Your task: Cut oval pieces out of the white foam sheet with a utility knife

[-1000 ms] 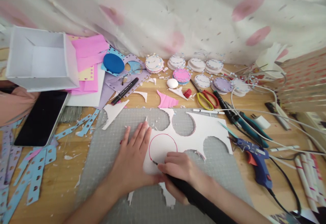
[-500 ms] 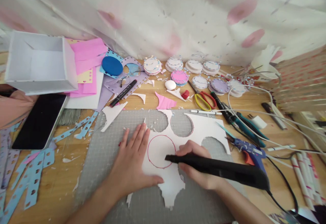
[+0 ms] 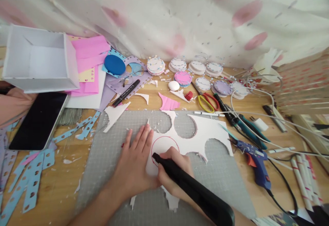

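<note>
My left hand [image 3: 135,157] lies flat with fingers stretched out, pressing the left part of a white foam sheet [image 3: 205,133] onto the grey cutting mat [image 3: 108,157]. My right hand [image 3: 173,174] is wrapped round a long black corded cutting tool [image 3: 192,190]. The tool's tip touches the left edge of a red circle [image 3: 165,147] drawn on the sheet. Several round holes are cut out of the sheet.
A blue glue gun [image 3: 253,159], scissors [image 3: 207,100], teal pliers [image 3: 248,126] and cables lie to the right. Decorated foam discs [image 3: 178,64] line the back. A black marker [image 3: 125,93], pink paper [image 3: 88,52], a white box [image 3: 38,59] and a phone [image 3: 38,119] sit at left.
My right hand swung the black tool from the circle's lower right back to its left edge, its body now pointing toward me. The left hand stayed pressed on the sheet.
</note>
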`<control>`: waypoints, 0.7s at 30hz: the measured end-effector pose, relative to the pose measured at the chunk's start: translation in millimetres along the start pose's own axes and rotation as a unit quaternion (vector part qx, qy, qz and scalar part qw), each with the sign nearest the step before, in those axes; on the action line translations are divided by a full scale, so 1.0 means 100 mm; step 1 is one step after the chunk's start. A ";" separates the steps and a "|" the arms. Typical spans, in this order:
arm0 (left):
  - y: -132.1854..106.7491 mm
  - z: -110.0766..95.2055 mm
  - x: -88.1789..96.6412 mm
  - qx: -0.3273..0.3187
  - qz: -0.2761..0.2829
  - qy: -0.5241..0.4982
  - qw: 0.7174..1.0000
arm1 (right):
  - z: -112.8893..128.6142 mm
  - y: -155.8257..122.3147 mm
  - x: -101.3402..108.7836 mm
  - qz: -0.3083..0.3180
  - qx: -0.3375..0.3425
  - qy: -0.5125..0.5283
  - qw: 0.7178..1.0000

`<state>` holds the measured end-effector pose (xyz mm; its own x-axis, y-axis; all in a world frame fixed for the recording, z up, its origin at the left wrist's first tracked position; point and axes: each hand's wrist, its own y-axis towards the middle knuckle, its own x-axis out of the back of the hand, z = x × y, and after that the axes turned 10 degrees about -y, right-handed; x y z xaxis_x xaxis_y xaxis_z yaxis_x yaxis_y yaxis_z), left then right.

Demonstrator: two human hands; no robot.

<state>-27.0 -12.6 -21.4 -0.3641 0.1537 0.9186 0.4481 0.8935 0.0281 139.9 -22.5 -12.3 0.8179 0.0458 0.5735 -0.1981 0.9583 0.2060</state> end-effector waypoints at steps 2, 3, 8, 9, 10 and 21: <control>0.00 0.00 0.00 0.000 0.001 -0.004 1.000 | 0.00 0.00 0.00 0.011 0.016 0.000 1.000; 0.00 0.00 0.00 0.000 0.002 -0.005 1.000 | 0.01 0.01 -0.01 0.021 0.026 -0.002 0.999; 0.02 -0.01 0.02 -0.008 0.009 0.002 1.000 | 0.08 0.03 -0.04 0.054 0.057 -0.044 0.996; 0.02 -0.01 0.03 -0.007 0.010 0.004 1.000 | 0.09 0.03 -0.04 0.055 0.060 -0.052 0.995; 0.02 -0.01 0.03 -0.006 0.011 0.005 1.000 | 0.10 0.03 -0.04 0.055 0.065 -0.057 0.995; 0.01 0.00 0.01 0.005 0.004 0.003 1.000 | 0.04 -0.02 0.06 0.076 0.139 -0.062 0.985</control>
<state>-26.7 -11.9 -20.3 -0.3553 0.1572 0.9214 0.4419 0.8969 0.0174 143.2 -25.0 -6.2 0.6988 0.1306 0.7033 -0.4670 0.8281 0.3102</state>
